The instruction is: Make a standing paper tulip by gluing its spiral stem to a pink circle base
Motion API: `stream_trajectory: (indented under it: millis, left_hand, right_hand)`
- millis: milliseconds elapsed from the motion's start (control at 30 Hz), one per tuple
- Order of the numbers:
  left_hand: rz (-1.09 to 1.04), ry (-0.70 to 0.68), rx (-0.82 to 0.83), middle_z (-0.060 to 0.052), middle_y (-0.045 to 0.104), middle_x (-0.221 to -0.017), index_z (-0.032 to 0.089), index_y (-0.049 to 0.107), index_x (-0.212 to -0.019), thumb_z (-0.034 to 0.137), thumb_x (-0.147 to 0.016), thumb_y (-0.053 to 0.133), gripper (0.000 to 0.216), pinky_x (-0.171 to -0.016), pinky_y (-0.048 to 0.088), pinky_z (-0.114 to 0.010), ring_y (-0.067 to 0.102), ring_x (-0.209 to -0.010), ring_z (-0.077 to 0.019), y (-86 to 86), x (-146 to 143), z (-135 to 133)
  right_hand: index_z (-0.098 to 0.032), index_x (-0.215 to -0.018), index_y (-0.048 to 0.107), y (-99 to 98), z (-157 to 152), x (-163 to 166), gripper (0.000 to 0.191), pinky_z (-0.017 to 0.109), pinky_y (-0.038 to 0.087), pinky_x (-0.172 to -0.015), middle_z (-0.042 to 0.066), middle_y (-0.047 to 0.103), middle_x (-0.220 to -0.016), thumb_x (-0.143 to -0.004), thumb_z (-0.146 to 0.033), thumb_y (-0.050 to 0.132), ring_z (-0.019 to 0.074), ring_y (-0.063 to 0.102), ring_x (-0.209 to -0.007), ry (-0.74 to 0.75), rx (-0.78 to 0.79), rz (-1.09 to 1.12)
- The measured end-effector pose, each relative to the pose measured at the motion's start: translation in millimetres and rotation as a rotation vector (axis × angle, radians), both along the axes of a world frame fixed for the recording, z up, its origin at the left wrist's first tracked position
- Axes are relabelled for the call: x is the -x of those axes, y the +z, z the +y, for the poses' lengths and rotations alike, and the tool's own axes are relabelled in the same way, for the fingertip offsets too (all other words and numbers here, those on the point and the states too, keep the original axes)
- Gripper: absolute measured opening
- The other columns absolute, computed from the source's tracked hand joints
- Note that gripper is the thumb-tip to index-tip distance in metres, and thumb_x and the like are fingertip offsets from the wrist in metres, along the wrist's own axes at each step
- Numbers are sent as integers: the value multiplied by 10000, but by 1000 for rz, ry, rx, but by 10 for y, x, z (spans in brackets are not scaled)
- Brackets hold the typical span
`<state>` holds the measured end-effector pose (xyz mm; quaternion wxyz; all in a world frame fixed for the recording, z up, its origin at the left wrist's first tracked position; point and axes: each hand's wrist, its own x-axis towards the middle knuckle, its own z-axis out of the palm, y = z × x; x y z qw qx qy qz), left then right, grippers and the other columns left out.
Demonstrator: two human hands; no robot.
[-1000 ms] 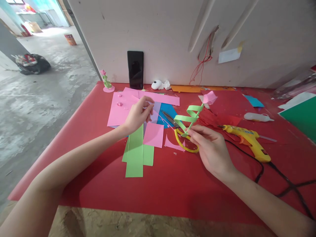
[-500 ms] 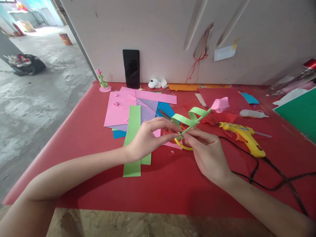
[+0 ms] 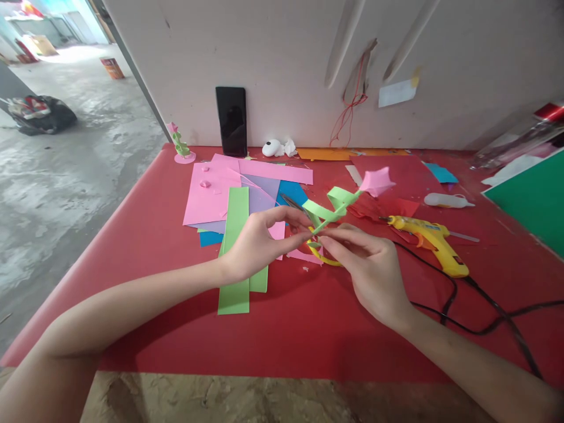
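Both my hands meet over the middle of the red table [image 3: 282,335]. My right hand [image 3: 374,273] pinches the lower end of a paper flower [image 3: 339,202], a green stem with a curled green strip and a pink bloom pointing up to the right. My left hand [image 3: 259,241] pinches the same lower end from the left with thumb and forefinger. Yellow-handled scissors [image 3: 319,254] lie on the table just under my fingers. Pink, lilac, blue and green paper sheets [image 3: 233,200] lie spread behind my left hand.
A yellow glue gun [image 3: 434,247] with a black cord lies right of my right hand, a white glue bottle [image 3: 447,201] behind it. A black phone [image 3: 231,120] leans on the wall. A small finished paper flower [image 3: 180,147] stands at the far left corner. Green card [image 3: 535,202] lies at right.
My left hand left the paper pile and came right to the flower's lower end, where it now pinches. The flower tilted slightly, its bloom shifting in my right hand's grip.
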<state>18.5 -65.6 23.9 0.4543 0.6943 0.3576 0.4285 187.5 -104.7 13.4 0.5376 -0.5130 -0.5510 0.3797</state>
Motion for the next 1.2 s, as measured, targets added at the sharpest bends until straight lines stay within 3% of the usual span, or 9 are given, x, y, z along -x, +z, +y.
stream_trajectory:
  millis: [267,400,567,700,1067,1200]
  left_hand:
    - [-41,26,0,2,709,-802,182,674,-788,247,-757,682,72,-759,525,-244,640,-778,-95,56,39,30]
    - [-22,-21,22,-9,726,-820,179,677,-771,236,-767,664,58,-735,531,-250,648,-779,-107,86,21,-7]
    - [-47,-61,71,4,724,-783,188,684,-747,183,-759,650,36,-711,526,-241,642,-743,-96,93,1,-37]
    - [-72,-80,141,4,723,-786,189,686,-752,186,-756,648,38,-685,518,-240,641,-744,-98,95,-2,-47]
    - [-69,-147,87,-14,699,-837,185,646,-794,194,-796,624,23,-767,505,-269,616,-788,-105,78,1,-75]
    - [-119,-145,-39,-18,665,-909,184,629,-884,186,-733,712,172,-804,494,-264,589,-851,-106,12,-12,-62]
  right_hand:
    - [-279,-772,726,170,64,-180,58,230,396,-571,-7,563,-679,-736,-322,742,80,469,-633,-161,-159,33]
    - [-314,-788,730,238,71,-188,54,242,433,-639,-17,614,-779,-741,-286,730,78,492,-675,-153,-156,76]
    - [-267,-682,703,259,57,-150,53,221,392,-590,-20,504,-636,-682,-272,755,69,446,-633,-134,-130,161]
    - [-286,-739,731,250,43,-129,73,212,381,-565,-24,453,-602,-671,-279,756,59,415,-596,-108,-76,152]
    - [-286,-636,719,208,-8,-93,111,202,448,-557,-16,609,-642,-652,-351,809,75,537,-625,-71,-11,163]
    - [-236,-628,717,195,-28,-71,105,185,486,-548,-17,653,-671,-676,-299,786,73,588,-631,-77,-31,162]
